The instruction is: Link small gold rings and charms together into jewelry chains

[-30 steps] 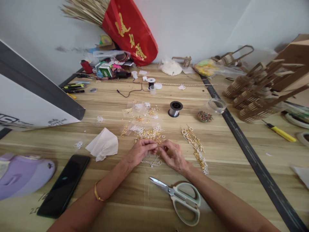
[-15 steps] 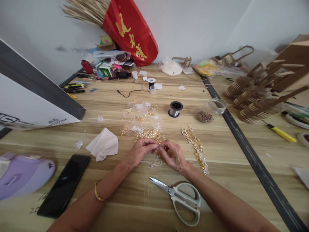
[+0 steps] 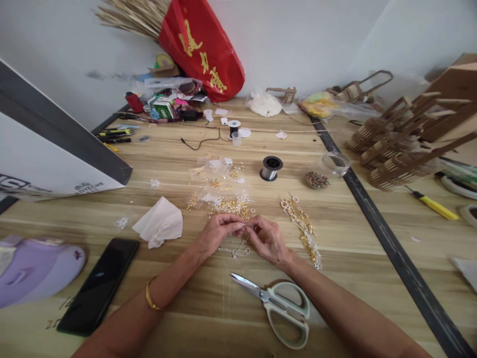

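Note:
My left hand [image 3: 219, 231] and my right hand [image 3: 267, 238] meet at the middle of the wooden table, fingertips nearly touching. Each is closed in a pinch around a tiny piece between them. A silver chain [image 3: 234, 251] lies on the wood just below the fingertips. Directly beyond my hands sits a pile of gold and silver findings [image 3: 228, 206]. More gold and silver chains [image 3: 303, 231] are laid out right of my right hand. Nearer me, the scissors [image 3: 270, 301] with pale handles rest slightly open.
A white cloth [image 3: 160, 223] and a black phone [image 3: 99, 286] lie to the left. Beyond the pile stands a wire spool [image 3: 271, 168]. A clear jar of beads [image 3: 317, 180] lies at the right, near small woven baskets [image 3: 391, 169]. A yellow cutter [image 3: 434, 205] is farther right.

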`<state>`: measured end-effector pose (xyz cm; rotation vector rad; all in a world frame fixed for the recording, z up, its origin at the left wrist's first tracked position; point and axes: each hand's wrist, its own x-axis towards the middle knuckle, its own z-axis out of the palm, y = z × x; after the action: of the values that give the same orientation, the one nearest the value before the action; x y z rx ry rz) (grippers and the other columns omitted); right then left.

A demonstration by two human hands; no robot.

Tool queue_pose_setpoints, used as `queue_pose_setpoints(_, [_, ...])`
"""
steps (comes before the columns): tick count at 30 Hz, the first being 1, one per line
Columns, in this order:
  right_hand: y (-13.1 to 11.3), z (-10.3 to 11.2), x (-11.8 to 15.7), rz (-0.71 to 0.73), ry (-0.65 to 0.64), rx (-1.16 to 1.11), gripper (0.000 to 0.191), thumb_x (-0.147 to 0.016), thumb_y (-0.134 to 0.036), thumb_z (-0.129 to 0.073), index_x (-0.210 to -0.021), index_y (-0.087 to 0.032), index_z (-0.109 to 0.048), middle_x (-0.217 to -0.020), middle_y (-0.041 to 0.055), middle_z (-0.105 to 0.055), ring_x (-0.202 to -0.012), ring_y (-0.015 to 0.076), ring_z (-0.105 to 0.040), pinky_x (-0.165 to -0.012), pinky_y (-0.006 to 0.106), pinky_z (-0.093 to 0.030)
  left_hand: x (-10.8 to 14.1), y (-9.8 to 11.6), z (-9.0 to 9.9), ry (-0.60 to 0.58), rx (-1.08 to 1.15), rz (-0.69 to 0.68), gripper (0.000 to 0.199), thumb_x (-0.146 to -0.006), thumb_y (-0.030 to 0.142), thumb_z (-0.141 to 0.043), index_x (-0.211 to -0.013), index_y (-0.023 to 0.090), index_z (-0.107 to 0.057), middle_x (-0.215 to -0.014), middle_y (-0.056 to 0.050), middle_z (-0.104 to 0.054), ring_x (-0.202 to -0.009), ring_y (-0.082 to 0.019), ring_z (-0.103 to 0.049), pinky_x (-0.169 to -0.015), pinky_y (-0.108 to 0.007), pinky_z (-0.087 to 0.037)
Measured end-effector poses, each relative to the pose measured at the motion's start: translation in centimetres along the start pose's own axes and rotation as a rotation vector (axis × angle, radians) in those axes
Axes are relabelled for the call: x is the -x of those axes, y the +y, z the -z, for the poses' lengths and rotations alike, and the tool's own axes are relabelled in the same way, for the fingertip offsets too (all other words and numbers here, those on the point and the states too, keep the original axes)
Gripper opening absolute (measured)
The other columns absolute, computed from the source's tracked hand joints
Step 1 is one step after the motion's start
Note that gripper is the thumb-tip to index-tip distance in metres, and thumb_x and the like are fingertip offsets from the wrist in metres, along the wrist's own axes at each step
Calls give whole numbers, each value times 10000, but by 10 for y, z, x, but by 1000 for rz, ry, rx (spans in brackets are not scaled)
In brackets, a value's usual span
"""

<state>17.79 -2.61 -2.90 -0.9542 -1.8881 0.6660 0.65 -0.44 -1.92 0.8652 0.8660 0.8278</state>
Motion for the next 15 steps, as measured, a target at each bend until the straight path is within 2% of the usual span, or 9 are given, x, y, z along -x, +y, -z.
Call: queue_pose_setpoints(15, [-1, 0, -1, 3, 16, -9, 64, -866, -193, -501, -842, -190, -560, -718, 18, -625, -589, 113, -555, -552, 231, -437, 1, 2, -2, -7, 1, -32, 139, -671, 229, -719, -759, 124, -696, -635, -17, -646, -613, -109, -560, -645, -253, -427])
